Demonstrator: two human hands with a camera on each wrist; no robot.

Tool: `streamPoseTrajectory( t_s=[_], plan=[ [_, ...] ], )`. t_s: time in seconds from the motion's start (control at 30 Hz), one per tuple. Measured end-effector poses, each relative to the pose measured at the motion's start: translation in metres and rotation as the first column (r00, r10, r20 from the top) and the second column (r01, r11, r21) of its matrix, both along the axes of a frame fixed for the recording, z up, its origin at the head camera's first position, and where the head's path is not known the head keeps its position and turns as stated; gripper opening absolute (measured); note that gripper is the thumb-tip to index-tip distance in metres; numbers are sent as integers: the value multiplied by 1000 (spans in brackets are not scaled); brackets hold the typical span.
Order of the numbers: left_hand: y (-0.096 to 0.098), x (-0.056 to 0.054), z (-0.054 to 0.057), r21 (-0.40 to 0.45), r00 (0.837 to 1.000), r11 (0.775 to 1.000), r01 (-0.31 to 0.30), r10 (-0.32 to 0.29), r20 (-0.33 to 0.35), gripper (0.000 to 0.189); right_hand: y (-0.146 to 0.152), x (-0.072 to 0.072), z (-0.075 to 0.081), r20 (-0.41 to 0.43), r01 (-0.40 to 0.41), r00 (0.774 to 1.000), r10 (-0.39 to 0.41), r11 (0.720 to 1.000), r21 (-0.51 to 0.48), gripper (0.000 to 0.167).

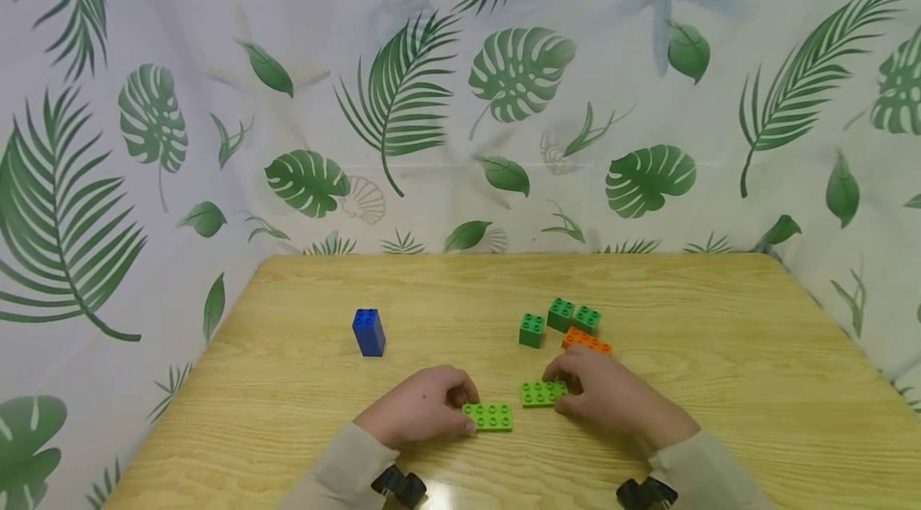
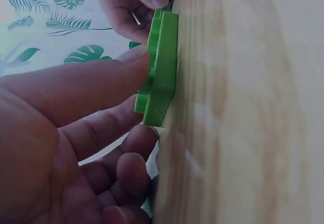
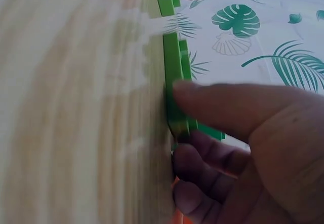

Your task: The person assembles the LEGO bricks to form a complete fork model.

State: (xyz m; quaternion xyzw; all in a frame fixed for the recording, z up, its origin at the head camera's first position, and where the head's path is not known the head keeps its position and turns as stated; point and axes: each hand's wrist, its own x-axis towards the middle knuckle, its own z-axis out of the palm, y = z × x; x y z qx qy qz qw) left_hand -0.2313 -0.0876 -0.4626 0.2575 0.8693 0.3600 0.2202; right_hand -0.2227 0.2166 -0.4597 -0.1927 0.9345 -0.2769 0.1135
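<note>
Table point(image 1: 719, 310) of pale wood fills the lower part of the head view. At lower centre, the left hand point(image 1: 417, 408), thumb and fingers bent, pinches the left end of a lime brick point(image 1: 491, 417). Slightly up and right, the right hand point(image 1: 620, 398) likewise pinches a second lime brick point(image 1: 540, 393). Above it sit an orange brick point(image 1: 587, 340) and three green blocks point(image 1: 561, 315); a blue block point(image 1: 370, 336) stands left of centre.

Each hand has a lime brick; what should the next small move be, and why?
I'd probably have the left hand move the nearer lime brick right and slightly forward, toward the farther lime brick, which the right hand pinches: a gap separates the bricks, and their edges don't line up.
</note>
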Motion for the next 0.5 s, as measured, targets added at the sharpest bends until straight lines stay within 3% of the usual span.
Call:
streamPoseTrajectory(
  t_s=[0.13, 0.3, 0.5],
  plan=[
    [0, 0, 0, 13, 1000, 1000, -7, 7, -9, 26, 0, 4, 1, 27, -65, 997, 66, 998, -14, 26],
    [1, 0, -1, 12, 1000, 1000, -12, 12, -15, 25, -3, 8, 2, 63, -90, 994, 91, 996, -21, 24],
    [1, 0, -3, 7, 1000, 1000, -14, 14, -26, 24, -6, 11, 1, 45, -128, 991, 129, 992, -19, 24]
  ],
)
